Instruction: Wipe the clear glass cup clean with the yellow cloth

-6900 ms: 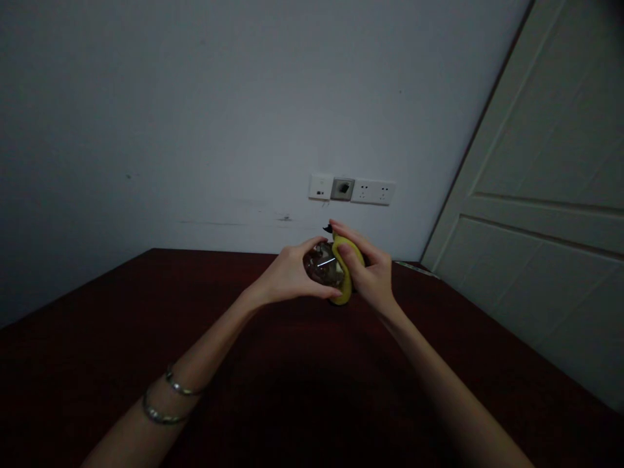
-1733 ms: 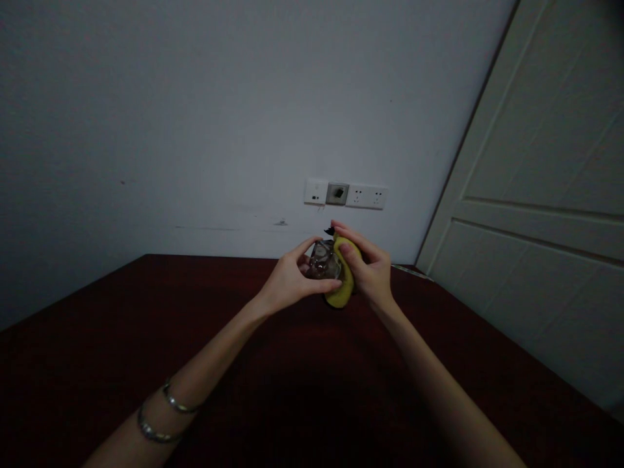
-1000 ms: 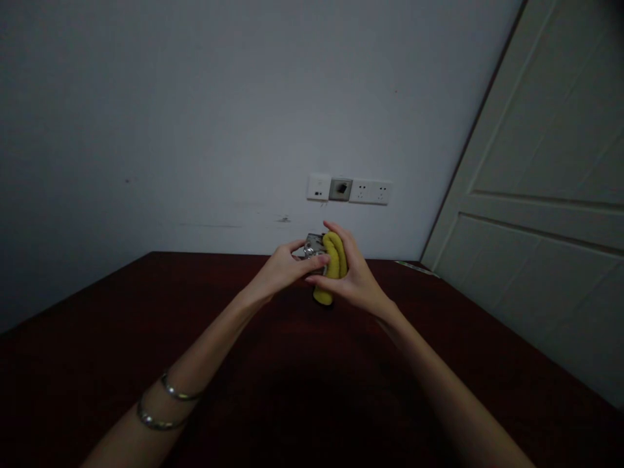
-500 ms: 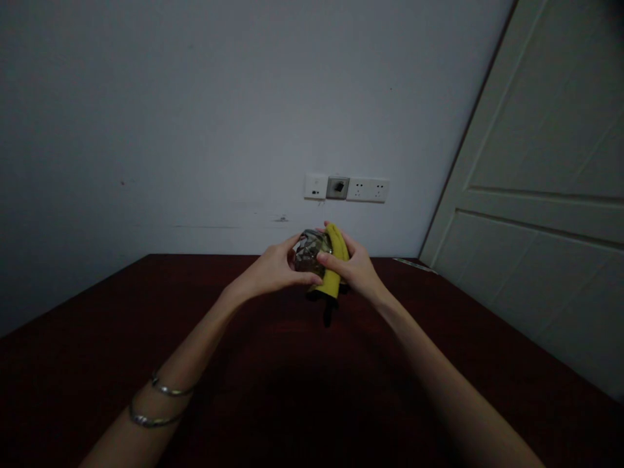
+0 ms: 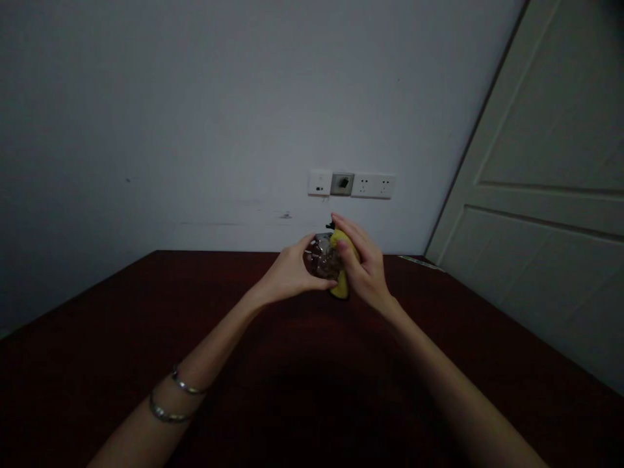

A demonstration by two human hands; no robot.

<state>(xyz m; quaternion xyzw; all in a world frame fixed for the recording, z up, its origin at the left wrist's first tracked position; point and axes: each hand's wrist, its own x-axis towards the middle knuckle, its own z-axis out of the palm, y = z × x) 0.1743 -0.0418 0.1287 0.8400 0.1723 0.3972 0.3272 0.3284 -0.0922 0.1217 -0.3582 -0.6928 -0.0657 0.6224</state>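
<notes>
Between my hands is a clear, faceted glass (image 5: 320, 257), held above the dark red table. My left hand (image 5: 294, 268) wraps round its left side, thumb below and fingers above. Against the glass's right side my right hand (image 5: 361, 263) grips a yellow cloth (image 5: 340, 284) with dark edging, its thumb pressing on the cloth. A small dark piece pokes out at the top, by the right fingertips. The cloth and my fingers hide the right part of the glass, so I cannot make out its exact kind.
The dark red tabletop (image 5: 205, 338) reaches back to a pale wall (image 5: 219, 117). Wall sockets (image 5: 373, 186) are mounted just above it. A white panelled door (image 5: 546, 195) slants along the right, with a thin flat strip (image 5: 420, 262) near its foot.
Both hands and the glass have shifted slightly right. My right hand has turned and bunched the cloth; its dark end no longer hangs below, and more of the yellow is covered.
</notes>
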